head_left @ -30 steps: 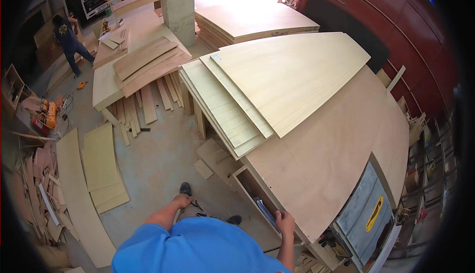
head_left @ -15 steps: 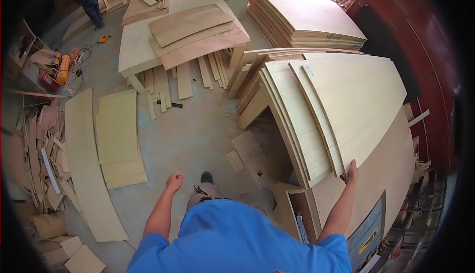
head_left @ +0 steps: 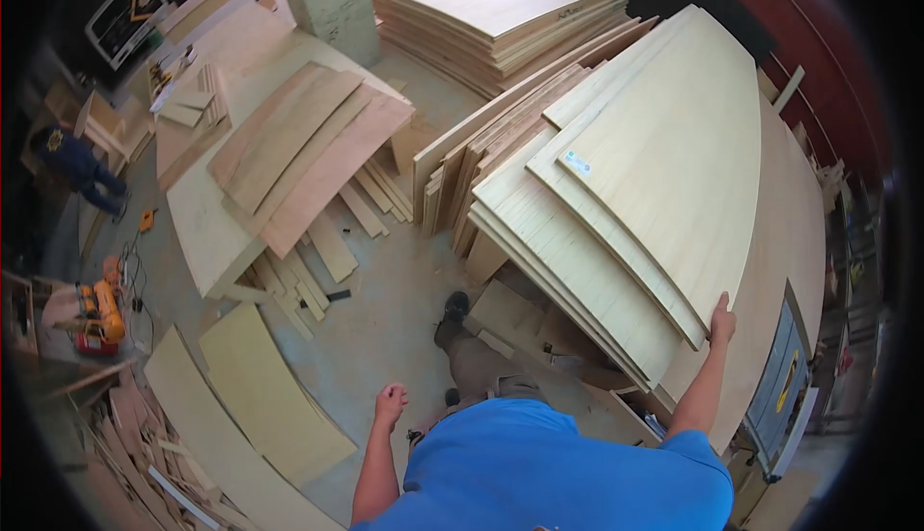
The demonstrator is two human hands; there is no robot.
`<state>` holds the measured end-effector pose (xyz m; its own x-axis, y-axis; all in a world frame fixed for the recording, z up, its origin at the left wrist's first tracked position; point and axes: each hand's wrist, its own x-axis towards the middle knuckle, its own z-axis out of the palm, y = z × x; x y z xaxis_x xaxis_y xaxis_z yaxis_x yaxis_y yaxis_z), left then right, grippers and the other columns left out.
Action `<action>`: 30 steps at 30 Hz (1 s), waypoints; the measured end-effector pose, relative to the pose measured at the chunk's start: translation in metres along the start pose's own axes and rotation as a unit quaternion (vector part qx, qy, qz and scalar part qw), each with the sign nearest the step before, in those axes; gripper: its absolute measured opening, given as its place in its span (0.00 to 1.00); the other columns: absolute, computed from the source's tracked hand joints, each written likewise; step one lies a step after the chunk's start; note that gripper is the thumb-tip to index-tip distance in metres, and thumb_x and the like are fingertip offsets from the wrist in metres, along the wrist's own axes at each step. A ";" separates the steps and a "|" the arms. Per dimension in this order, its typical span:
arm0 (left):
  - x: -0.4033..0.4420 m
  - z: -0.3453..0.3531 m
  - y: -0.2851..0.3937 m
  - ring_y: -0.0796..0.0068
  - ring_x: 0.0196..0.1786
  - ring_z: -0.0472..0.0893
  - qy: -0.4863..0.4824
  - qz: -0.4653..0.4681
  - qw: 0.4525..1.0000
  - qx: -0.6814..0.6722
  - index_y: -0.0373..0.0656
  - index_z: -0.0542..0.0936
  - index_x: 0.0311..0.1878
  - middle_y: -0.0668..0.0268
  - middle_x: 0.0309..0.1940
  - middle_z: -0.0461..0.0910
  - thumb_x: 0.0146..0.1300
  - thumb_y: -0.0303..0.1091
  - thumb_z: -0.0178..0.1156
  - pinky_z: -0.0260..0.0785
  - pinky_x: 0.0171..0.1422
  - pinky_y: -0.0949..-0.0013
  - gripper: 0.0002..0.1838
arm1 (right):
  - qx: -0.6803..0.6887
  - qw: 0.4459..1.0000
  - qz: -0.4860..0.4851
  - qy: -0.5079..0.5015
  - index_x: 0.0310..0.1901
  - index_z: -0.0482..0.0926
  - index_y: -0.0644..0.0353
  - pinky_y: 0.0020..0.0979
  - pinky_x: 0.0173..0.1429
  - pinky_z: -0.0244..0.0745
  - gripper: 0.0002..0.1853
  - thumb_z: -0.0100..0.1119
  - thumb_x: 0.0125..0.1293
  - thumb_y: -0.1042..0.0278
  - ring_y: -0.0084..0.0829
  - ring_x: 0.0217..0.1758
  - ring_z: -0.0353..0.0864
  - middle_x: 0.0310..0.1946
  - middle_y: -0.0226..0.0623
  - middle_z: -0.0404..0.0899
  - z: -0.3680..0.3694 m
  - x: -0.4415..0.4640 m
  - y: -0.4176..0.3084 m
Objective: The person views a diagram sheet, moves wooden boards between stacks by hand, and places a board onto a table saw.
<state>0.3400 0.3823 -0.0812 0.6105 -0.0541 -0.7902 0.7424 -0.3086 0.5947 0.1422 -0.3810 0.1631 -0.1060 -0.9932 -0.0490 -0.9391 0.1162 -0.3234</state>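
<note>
My right hand (head_left: pixel 722 322) grips the near corner of the top plywood sheet (head_left: pixel 674 146), a pale board with a small blue-and-white label at its left edge. Beneath it, several more plywood sheets (head_left: pixel 577 257) lie in a slightly fanned pile on a wooden worktop (head_left: pixel 784 204). Out in front of my body on the left, my left hand (head_left: pixel 390 404) hangs over the floor with its fingers curled in. Nothing shows in it, and it touches no board.
Upright panels (head_left: pixel 462 170) lean beyond the pile, before a tall plywood stack (head_left: pixel 500 25). A concrete pillar (head_left: pixel 332 11) and a board-covered table (head_left: pixel 207 242) stand left. Panels (head_left: pixel 274 391) lie on the floor near offcuts and a compressor (head_left: pixel 101 314). Another person (head_left: pixel 77 170) is far left.
My view has swung right and tilted, so the pillar and table appear farther left. One foot has stepped forward toward the pile. My right hand stays on the sheet's corner.
</note>
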 end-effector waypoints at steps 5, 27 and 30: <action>0.095 0.011 0.158 0.73 0.44 0.84 -0.063 0.096 0.990 0.082 0.42 0.79 0.58 0.62 0.49 0.84 0.74 0.49 0.57 0.74 0.39 0.73 0.21 | 0.006 0.998 0.044 0.040 0.60 0.75 0.81 0.47 0.72 0.68 0.54 0.44 0.66 0.22 0.59 0.67 0.75 0.60 0.70 0.76 0.004 -0.004 0.002; 0.151 0.287 0.649 0.56 0.58 0.84 -0.341 0.381 0.809 0.290 0.35 0.75 0.66 0.48 0.56 0.83 0.72 0.65 0.53 0.72 0.64 0.59 0.39 | -0.155 0.975 0.056 0.151 0.46 0.78 0.75 0.53 0.60 0.75 0.32 0.52 0.72 0.43 0.60 0.56 0.78 0.48 0.63 0.78 0.017 -0.106 -0.104; 0.151 0.282 0.702 0.49 0.59 0.83 -0.323 0.378 0.794 0.351 0.31 0.77 0.63 0.44 0.55 0.83 0.68 0.70 0.53 0.73 0.64 0.56 0.44 | -0.156 0.974 0.048 0.157 0.45 0.78 0.75 0.52 0.57 0.78 0.31 0.53 0.72 0.44 0.59 0.51 0.81 0.46 0.62 0.79 0.036 -0.148 -0.174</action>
<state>0.8753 -0.1099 0.1755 0.3714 -0.8808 -0.2936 -0.2442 -0.3977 0.8844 0.3328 -0.2540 0.1927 -0.2470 -0.9383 0.2422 -0.9683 0.2483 -0.0258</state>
